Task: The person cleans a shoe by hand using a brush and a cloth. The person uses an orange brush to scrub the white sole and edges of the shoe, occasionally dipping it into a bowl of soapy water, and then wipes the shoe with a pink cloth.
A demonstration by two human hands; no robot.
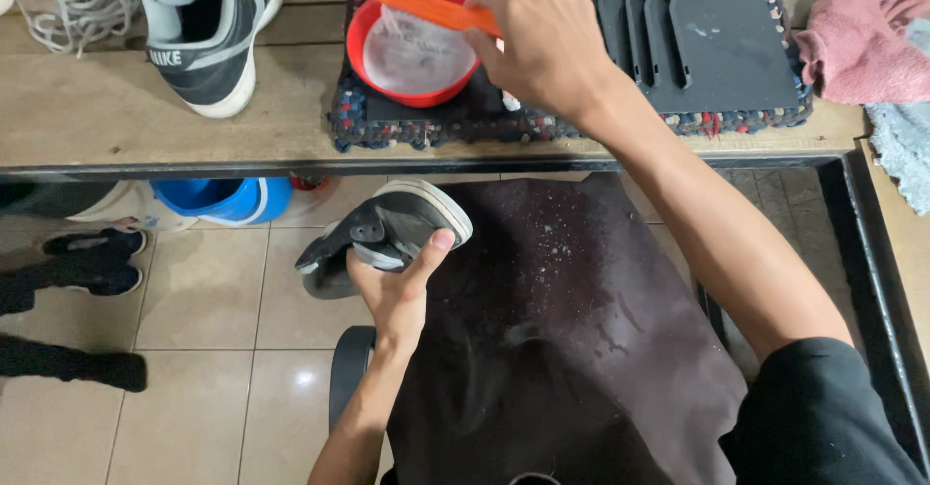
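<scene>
The left hand (395, 286) grips a dark shoe (383, 233) at centre frame, below the bench (145, 117) edge, over an apron (562, 330) flecked with white specks. The right hand (547, 39) is closed on an orange brush (426, 5) held over a red bowl (412, 54) of pale liquid at upper centre. Judging by this, scrubbing is partway through; the second shoe (208, 30), upper left, waits.
</scene>
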